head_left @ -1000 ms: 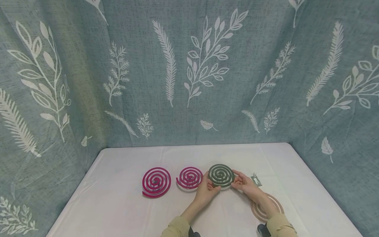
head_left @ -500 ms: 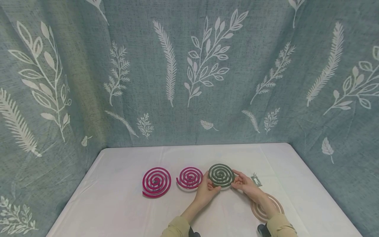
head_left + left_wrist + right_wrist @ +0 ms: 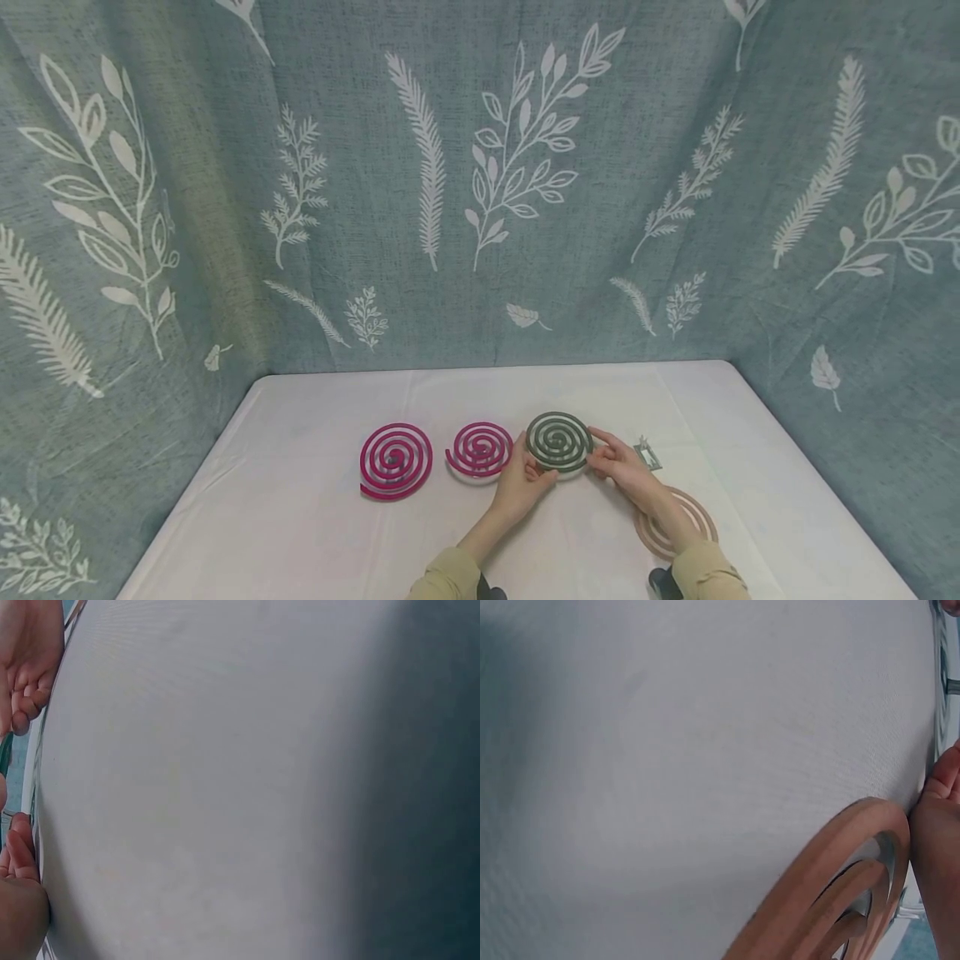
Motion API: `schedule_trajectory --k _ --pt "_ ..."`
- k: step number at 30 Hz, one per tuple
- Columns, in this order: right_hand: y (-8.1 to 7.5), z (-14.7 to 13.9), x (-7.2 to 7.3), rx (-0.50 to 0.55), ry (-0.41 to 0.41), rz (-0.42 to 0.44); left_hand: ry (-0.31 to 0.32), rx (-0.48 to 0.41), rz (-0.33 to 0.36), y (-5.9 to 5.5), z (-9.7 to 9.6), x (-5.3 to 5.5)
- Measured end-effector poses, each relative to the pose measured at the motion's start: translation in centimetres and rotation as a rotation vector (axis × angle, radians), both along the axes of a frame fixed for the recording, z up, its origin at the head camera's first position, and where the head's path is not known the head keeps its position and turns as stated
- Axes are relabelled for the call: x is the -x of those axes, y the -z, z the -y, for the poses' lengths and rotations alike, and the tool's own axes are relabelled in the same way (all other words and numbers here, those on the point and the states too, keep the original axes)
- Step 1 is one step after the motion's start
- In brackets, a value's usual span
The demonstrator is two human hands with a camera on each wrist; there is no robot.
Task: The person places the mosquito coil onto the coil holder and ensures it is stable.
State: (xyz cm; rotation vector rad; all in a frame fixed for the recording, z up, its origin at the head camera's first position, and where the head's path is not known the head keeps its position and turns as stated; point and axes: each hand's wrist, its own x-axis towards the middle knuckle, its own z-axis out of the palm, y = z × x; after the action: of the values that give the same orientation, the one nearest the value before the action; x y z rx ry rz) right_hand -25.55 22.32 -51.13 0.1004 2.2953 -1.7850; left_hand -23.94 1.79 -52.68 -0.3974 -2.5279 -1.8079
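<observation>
Near the middle of the table in the head view, both hands hold a dark green mosquito coil [image 3: 557,442], slightly tilted and close over the table. My left hand [image 3: 519,485] grips its left side, thumb at the near rim and fingers at the far left. With thumb and fingertips, my right hand [image 3: 628,477] pinches the right rim. A magenta mosquito coil [image 3: 482,450] sits just left of my left hand, raised above the cloth. Under my right forearm lies a tan mosquito coil [image 3: 832,847], partly hidden. The left wrist view catches both hands only at its left edge.
Another magenta coil [image 3: 395,460] stands farther left. A small metal coil stand [image 3: 656,465] lies just beyond my right hand. White cloth covers the table [image 3: 300,517], and a blue-green leaf-patterned curtain [image 3: 465,167] encloses its back and sides.
The green coil has risen very slightly at its near side, and my right fingertips have shifted a little along its rim. The left hand stays nearly where it was.
</observation>
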Motion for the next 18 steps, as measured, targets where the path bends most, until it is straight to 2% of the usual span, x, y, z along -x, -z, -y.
schedule_trajectory --k 18 --pt "0.41 0.06 -0.03 0.0 0.057 -0.023 0.014 -0.033 -0.021 0.0 0.29 -0.2"
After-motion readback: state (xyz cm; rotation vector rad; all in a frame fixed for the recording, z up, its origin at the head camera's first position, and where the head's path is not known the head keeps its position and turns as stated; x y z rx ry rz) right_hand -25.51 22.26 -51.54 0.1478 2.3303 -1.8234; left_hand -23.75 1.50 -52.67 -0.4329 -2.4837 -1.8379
